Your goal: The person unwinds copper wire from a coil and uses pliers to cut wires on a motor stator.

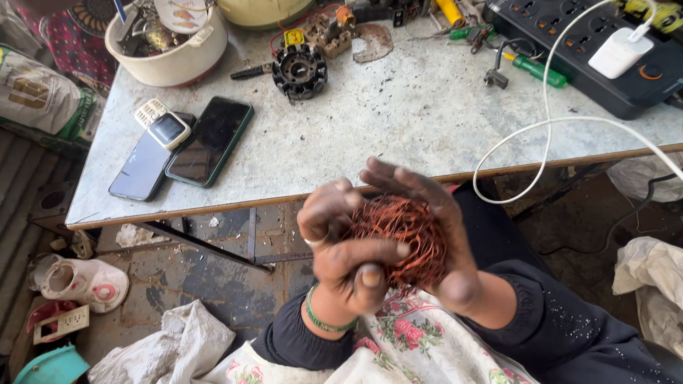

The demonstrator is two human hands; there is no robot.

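A tangled ball of copper wire (402, 235) sits between both my hands, in front of the table's near edge and above my lap. My left hand (341, 245) presses on its left side with fingers curled, a ring and a green bangle on it. My right hand (437, 227) cups the ball from the right and behind, fingers spread over its top. Both hands are dirty and slightly blurred.
On the grey worktable (398, 121) lie two smartphones (181, 146) with a small keypad phone on top, a black motor stator (299, 70), a cream bowl of parts (171, 43), screwdrivers (530, 67) and a black power strip (590, 50) with a white charger and cable. Rags and scrap lie on the floor.
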